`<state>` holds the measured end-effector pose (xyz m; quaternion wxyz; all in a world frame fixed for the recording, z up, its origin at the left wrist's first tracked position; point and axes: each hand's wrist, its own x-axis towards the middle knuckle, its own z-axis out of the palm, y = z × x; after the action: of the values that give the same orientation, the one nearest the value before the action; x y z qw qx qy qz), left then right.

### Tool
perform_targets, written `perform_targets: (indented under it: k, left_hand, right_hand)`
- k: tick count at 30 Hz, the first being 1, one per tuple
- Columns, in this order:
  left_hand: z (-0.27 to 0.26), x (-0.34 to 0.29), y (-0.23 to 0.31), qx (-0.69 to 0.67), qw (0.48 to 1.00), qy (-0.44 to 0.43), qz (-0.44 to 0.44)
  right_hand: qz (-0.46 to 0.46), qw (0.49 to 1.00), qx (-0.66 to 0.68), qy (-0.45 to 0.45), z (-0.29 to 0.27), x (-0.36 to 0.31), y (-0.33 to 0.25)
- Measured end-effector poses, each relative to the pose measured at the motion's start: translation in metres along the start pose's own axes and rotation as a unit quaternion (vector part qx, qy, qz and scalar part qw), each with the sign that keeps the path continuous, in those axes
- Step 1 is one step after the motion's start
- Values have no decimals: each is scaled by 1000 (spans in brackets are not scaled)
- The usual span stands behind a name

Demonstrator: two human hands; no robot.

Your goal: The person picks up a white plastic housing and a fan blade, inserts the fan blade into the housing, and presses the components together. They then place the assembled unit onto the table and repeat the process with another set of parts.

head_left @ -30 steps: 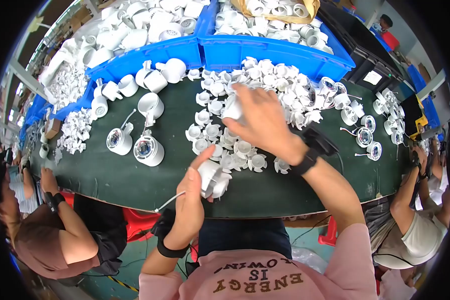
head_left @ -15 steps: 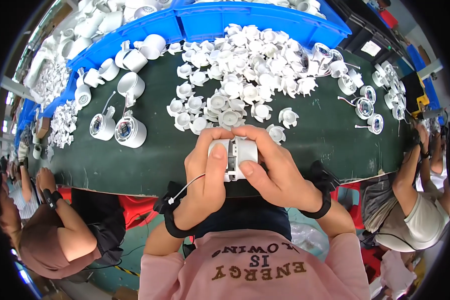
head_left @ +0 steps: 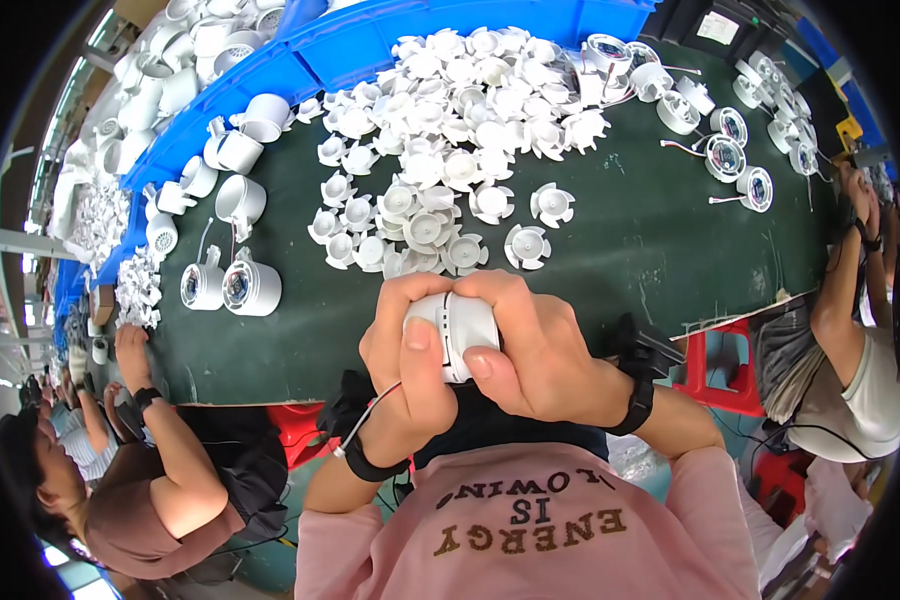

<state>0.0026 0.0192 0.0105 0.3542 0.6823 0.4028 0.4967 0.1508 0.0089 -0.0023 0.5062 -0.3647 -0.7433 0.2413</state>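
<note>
Close to the table's near edge, my left hand (head_left: 407,352) and my right hand (head_left: 548,352) are both closed round a white round plastic motor housing (head_left: 468,326). Its two parts meet at a narrow dark seam with small slots. My thumbs press on the near side, while the fingers wrap round its far side. A thin wire (head_left: 372,408) leaves the housing beneath my left hand and runs toward the wrist. Just beyond my hands lie white fan impellers (head_left: 430,229), spreading from a large heap. The housing's underside is hidden.
Several white cup-shaped housings (head_left: 252,288) stand at the left of the green table (head_left: 620,260). Wired round motor units (head_left: 725,158) lie at the right. Blue bins (head_left: 370,50) line the back. Co-workers sit on both sides, one person's hand (head_left: 133,358) resting at the left table edge.
The wide gap between the housing's two parts has narrowed to a thin seam, and the housing has tilted in my hands. The whole view has shifted and turned slightly.
</note>
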Motion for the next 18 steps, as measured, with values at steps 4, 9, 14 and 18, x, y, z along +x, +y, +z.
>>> perform_targets:
  k: [4, 9, 14, 18]
  left_hand:
    - [3, -2, 5, 16, 1000, 11, 8]
    - [1, -4, 17, 17, 999, -22, -20]
    - [8, -6, 25, 49, 995, -27, -83]
    - [6, -9, 19, 43, 998, -46, -17]
  right_hand:
    - [-34, 999, 3, 22, 0, -4, 5]
    - [-22, 1000, 4, -1, -11, -7, 1]
    - [-36, 999, -14, 9, -14, -9, -3]
    - [-25, 999, -31, 6, -15, -16, -10]
